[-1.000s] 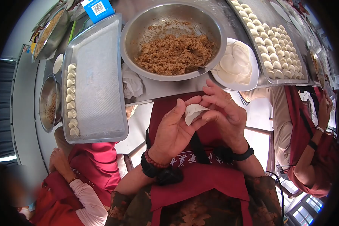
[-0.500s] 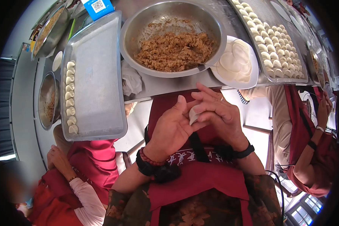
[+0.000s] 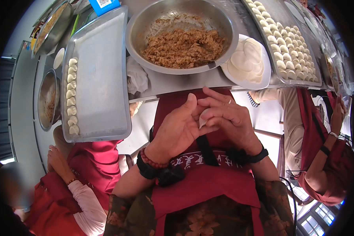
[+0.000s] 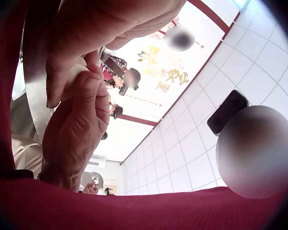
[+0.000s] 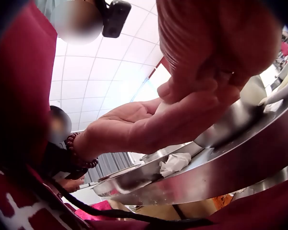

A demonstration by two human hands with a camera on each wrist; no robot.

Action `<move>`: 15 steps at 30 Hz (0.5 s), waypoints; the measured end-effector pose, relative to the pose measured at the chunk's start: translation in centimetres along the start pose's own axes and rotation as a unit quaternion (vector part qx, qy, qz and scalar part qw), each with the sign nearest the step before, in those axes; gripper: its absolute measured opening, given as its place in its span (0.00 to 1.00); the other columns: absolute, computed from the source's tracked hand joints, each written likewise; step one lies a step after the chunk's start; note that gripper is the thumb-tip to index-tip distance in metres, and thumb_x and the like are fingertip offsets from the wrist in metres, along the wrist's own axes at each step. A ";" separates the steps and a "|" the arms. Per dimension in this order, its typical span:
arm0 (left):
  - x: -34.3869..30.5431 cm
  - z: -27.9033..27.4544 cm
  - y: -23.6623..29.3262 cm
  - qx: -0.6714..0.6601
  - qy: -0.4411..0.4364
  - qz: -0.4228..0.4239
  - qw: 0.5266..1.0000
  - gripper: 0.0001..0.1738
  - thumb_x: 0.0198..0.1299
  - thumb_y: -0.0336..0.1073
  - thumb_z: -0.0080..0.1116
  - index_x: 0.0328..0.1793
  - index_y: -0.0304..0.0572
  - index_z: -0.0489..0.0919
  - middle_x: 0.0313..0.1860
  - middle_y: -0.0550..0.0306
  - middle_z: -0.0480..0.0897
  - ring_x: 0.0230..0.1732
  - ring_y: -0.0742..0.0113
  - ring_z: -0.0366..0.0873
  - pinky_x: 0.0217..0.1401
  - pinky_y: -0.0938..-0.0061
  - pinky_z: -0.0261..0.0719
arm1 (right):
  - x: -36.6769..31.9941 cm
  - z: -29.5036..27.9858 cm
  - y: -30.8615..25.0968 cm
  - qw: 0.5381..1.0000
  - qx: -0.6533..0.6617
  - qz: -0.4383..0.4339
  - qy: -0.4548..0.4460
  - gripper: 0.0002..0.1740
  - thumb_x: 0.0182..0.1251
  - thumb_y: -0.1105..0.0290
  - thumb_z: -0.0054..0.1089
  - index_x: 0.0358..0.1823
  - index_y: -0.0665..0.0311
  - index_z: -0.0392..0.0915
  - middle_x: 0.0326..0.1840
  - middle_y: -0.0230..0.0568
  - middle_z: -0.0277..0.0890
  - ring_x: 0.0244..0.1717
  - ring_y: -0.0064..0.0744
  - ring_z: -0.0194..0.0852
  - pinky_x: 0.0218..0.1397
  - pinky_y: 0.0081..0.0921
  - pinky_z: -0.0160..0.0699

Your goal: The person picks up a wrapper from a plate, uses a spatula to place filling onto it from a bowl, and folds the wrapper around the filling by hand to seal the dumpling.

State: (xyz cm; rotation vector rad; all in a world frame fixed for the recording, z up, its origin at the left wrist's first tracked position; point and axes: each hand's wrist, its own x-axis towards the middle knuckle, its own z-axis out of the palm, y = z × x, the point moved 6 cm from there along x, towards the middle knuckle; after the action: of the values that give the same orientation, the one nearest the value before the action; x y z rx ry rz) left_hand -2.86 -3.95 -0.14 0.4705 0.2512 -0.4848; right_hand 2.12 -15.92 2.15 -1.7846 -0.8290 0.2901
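Head view: I look down on both hands, with the dumpling between them.
Small bowl [image 3: 44,106]: far left of the grip, filling inside.
Left tray [image 3: 100,90]: left of the grip; a single column of finished dumplings [image 3: 71,93] runs down its left side.
Crumpled cloth [image 3: 137,78]: beyond the left hand, between the left tray and the big bowl.
Left hand [image 3: 177,129]: I have it fairly open, thumb raised, fingers reaching under the dumpling and carrying it.
Dumpling [image 3: 203,118]: right in the grip, mostly hidden by fingers; only a pale bit shows.
Big bowl [image 3: 181,70]: straight beyond the grip, with brown filling [image 3: 183,47] inside.
Right hand [image 3: 234,122]: I have it closed on the dumpling, thumb and bent fingers pinching it.
Plate [image 3: 264,78]: beyond and right of the grip, beside the big bowl, holding overlapping dough rounds [image 3: 246,61].
Right tray [image 3: 278,80]: farther right, packed with rows of pale dumplings [image 3: 289,51].
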 end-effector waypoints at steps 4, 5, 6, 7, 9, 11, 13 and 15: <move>0.0 0.5 0.1 0.022 0.020 -0.014 0.999 0.30 0.79 0.55 0.30 0.66 0.36 0.70 0.58 0.49 0.78 0.59 0.62 0.77 0.64 0.61 0.75 | 0.3 0.1 -0.8 0.998 -0.035 -0.021 -0.053 0.08 0.56 0.72 0.70 0.38 0.58 0.84 0.61 0.39 0.80 0.74 0.48 0.64 0.68 0.41 0.68; 0.0 0.4 -0.1 0.020 0.022 -0.020 0.999 0.30 0.79 0.54 0.30 0.65 0.36 0.70 0.57 0.49 0.78 0.58 0.62 0.77 0.64 0.62 0.75 | 0.3 0.2 -1.1 0.996 -0.053 -0.040 -0.063 0.08 0.56 0.71 0.70 0.38 0.58 0.83 0.61 0.38 0.79 0.75 0.48 0.63 0.68 0.41 0.67; 0.0 0.2 -0.3 0.018 0.024 -0.026 0.999 0.30 0.79 0.54 0.30 0.65 0.36 0.70 0.57 0.49 0.79 0.57 0.62 0.77 0.64 0.62 0.75 | 0.4 0.3 -1.3 0.993 -0.072 -0.059 -0.073 0.08 0.56 0.71 0.70 0.38 0.58 0.83 0.62 0.38 0.78 0.75 0.49 0.63 0.69 0.41 0.66; 0.0 0.1 -0.5 0.016 0.026 -0.031 0.999 0.29 0.79 0.54 0.30 0.65 0.36 0.70 0.56 0.48 0.79 0.57 0.62 0.78 0.64 0.63 0.75 | 0.4 0.4 -1.5 0.989 -0.091 -0.078 -0.083 0.08 0.56 0.71 0.69 0.37 0.57 0.83 0.63 0.38 0.78 0.75 0.49 0.62 0.69 0.42 0.66; -0.1 0.2 -0.7 0.011 0.019 -0.038 0.999 0.30 0.79 0.54 0.30 0.65 0.35 0.70 0.57 0.48 0.78 0.56 0.61 0.78 0.64 0.63 0.75 | 0.3 0.6 -1.4 0.988 -0.080 -0.084 -0.098 0.08 0.55 0.72 0.69 0.37 0.57 0.83 0.63 0.39 0.77 0.75 0.49 0.62 0.69 0.41 0.66; -0.2 0.2 -0.8 0.009 0.012 -0.043 0.999 0.30 0.79 0.54 0.30 0.65 0.35 0.70 0.57 0.48 0.78 0.56 0.61 0.78 0.64 0.64 0.75 | 0.3 0.8 -1.3 0.987 -0.077 -0.087 -0.106 0.08 0.54 0.73 0.69 0.37 0.56 0.84 0.63 0.39 0.77 0.75 0.49 0.62 0.68 0.41 0.66; -0.2 0.0 -1.0 0.010 0.006 -0.046 0.999 0.30 0.79 0.55 0.30 0.66 0.35 0.69 0.57 0.48 0.78 0.57 0.61 0.78 0.64 0.64 0.75 | 0.1 1.0 -1.2 0.987 -0.081 -0.087 -0.107 0.09 0.53 0.75 0.69 0.37 0.56 0.84 0.63 0.39 0.77 0.75 0.48 0.63 0.67 0.41 0.67; -0.1 -0.4 -1.2 0.013 0.018 -0.046 0.999 0.31 0.79 0.55 0.29 0.68 0.35 0.68 0.58 0.47 0.78 0.58 0.60 0.77 0.64 0.62 0.75 | 0.0 1.1 -0.9 0.989 -0.076 -0.074 -0.100 0.09 0.54 0.75 0.69 0.38 0.57 0.84 0.63 0.39 0.78 0.75 0.48 0.63 0.67 0.41 0.67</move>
State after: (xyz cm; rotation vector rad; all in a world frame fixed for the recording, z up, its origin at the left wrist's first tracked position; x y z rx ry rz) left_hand -3.58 -4.63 -0.87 0.4946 0.3017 -0.5709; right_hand 1.10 -14.98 2.56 -1.8437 -1.1478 0.3174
